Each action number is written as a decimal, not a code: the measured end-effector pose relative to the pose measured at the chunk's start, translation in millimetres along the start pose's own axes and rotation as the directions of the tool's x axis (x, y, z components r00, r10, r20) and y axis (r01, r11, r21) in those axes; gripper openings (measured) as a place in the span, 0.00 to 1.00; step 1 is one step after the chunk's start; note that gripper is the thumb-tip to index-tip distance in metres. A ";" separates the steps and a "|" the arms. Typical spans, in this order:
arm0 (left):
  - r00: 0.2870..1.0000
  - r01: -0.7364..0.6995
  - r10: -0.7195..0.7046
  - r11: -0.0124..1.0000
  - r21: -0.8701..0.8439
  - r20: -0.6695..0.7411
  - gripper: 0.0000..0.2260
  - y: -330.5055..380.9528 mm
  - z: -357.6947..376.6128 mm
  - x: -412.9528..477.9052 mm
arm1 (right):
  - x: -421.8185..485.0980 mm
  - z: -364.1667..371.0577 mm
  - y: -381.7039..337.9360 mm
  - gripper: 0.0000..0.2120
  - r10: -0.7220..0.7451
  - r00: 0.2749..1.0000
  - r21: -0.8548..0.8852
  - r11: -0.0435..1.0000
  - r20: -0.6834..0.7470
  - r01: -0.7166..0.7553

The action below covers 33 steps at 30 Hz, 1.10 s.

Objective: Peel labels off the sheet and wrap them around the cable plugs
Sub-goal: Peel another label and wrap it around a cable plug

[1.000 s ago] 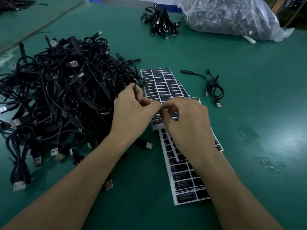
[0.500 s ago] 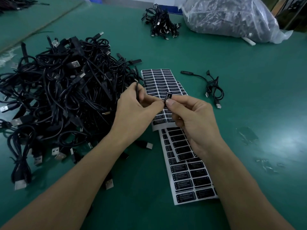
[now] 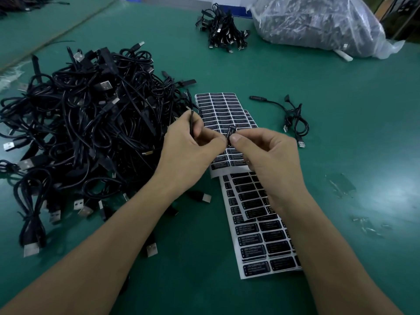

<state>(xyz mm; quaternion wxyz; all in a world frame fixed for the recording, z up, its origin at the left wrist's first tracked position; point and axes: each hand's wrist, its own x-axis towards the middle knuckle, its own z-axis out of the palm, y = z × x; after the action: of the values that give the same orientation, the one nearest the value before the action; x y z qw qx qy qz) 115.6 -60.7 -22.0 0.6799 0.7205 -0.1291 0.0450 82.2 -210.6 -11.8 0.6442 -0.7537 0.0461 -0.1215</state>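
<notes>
I record both hands raised over the green desk [image 3: 318, 92], above the white paper sheets of black rectangular labels [image 3: 261, 242]. The left hand [image 3: 188, 153] grasps a slim black cable plug [image 3: 192, 122]. Its fingers are curled round the plug, whose tip stands upright above the forefinger. The right hand [image 3: 270, 158] pinches one small black peeled label [image 3: 231, 132] between thumb and forefinger. The label stands on edge, clear of the sheets, and the left thumb tip lies just beside it. Label and plug are near each other; I cannot tell whether they touch.

The sheets overlap in a strip running from the near edge to mid-desk, partly under the hands. A large tangled pile of black USB cables [image 3: 86, 133] lies at left, reaching the upper sheet's edge. One loose coiled black cable [image 3: 294, 120] lies right of the sheets, apart from them. At the far side I see a small bundle of black cables [image 3: 223, 35] and a clear plastic bag of dark parts [image 3: 318, 26].
</notes>
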 end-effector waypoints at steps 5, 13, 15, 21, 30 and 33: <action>0.999 -0.013 0.012 0.999 0.051 0.031 0.17 -2.4 0.2 -0.6 | 0.7 -2.1 -2.1 0.07 0.010 0.998 0.010 1.000 0.058 -0.011; 0.994 -0.012 -0.011 0.976 0.217 0.105 0.15 0.4 5.4 -7.1 | 1.0 -4.8 -4.3 0.04 0.008 0.996 0.145 0.989 -0.085 0.004; 0.983 -0.053 0.000 0.956 0.287 0.183 0.13 0.4 7.3 -9.6 | -1.2 -1.9 -4.9 0.10 -0.011 1.000 0.173 0.985 -0.020 0.014; 0.954 -0.131 0.002 0.902 0.411 0.300 0.09 -2.8 6.4 -10.0 | -4.1 4.2 -4.5 0.21 -0.070 0.996 0.137 0.989 0.056 0.062; 0.970 -0.155 0.077 0.926 0.344 0.229 0.06 -1.5 4.5 -9.8 | 0.9 -3.2 -2.1 0.21 -0.046 0.996 0.115 0.992 -0.075 0.055; 0.982 -0.144 0.089 0.924 0.353 0.167 0.07 -2.3 3.4 -6.5 | 1.4 -3.5 -1.8 0.21 -0.048 0.995 0.120 0.991 -0.090 0.059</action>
<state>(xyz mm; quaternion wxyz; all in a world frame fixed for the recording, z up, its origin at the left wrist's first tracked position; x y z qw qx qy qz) 109.6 -63.2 -26.1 0.5194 0.8262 -0.2113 0.0551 82.6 -213.9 -9.3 0.6832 -0.7077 0.0462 -0.1741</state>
